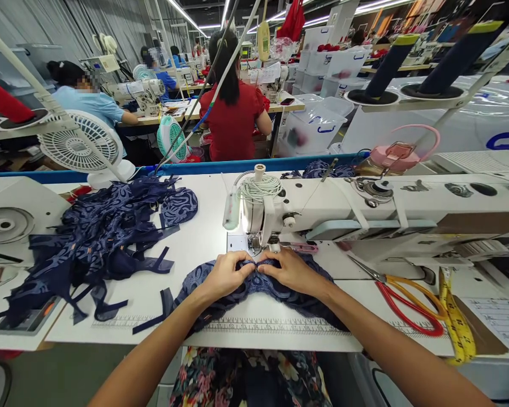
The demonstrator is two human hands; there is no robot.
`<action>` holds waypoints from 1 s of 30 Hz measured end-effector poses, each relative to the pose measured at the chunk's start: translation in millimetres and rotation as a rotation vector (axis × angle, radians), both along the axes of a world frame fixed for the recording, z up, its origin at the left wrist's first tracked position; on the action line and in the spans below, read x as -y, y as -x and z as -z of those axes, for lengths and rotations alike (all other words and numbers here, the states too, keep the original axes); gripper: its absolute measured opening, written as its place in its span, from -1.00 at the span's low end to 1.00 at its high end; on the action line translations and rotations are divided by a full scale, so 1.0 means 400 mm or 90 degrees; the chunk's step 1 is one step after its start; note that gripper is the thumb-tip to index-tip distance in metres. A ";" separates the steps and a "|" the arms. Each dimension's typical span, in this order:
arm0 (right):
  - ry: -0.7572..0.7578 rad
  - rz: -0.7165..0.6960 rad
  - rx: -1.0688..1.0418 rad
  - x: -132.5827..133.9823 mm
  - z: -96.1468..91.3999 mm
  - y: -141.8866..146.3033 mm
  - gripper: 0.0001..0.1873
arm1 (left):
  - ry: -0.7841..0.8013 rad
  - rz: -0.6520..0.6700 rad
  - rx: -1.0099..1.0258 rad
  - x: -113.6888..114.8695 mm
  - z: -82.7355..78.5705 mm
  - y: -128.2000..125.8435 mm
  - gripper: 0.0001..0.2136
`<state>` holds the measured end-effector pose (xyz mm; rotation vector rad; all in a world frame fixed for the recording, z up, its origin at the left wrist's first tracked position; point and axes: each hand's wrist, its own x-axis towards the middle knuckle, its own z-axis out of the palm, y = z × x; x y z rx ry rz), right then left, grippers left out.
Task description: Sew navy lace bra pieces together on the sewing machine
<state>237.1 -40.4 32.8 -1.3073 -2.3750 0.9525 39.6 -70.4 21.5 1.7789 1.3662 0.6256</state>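
A navy lace bra [258, 287] lies spread across the table in front of the needle of the white sewing machine [265, 212]. Its middle is pinched by both hands, close together just below the presser foot. My left hand [227, 274] has thumb and fingers closed on the fabric left of centre. Mirroring it, my right hand [292, 272] grips the fabric right of centre. Fingertips cover the exact spot being held. Behind the right fingers lies a pink-handled tool [307, 247], partly hidden.
On the left is a heap of navy lace pieces [106, 226]. Scissors [407, 299] with orange and red handles and a yellow tape measure [458, 330] lie at right. A printed ruler [275, 326] runs along the front edge. Beyond the table, people sit at other machines.
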 end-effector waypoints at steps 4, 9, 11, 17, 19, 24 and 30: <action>0.036 -0.041 -0.021 -0.013 -0.008 -0.005 -0.72 | 0.033 -0.005 0.040 -0.002 0.009 0.004 -0.75; 0.049 -0.056 -0.036 -0.017 -0.008 -0.005 -0.73 | 0.063 -0.001 0.071 -0.001 0.006 0.008 -0.74; 0.052 -0.055 -0.038 -0.016 -0.008 -0.004 -0.74 | 0.068 -0.001 0.075 -0.001 0.006 0.008 -0.75; 0.053 -0.039 -0.027 -0.012 -0.011 -0.001 -0.74 | 0.066 -0.006 0.071 -0.002 0.013 0.007 -0.76; 0.052 -0.038 -0.022 -0.010 -0.013 -0.001 -0.74 | 0.065 -0.004 0.068 -0.002 0.013 0.006 -0.76; 0.039 -0.032 -0.004 -0.005 -0.018 0.000 -0.75 | 0.055 0.004 0.050 0.000 0.006 0.007 -0.77; -0.011 -0.035 0.028 -0.009 -0.006 0.002 -0.79 | 0.005 0.006 -0.009 0.000 0.011 0.002 -0.81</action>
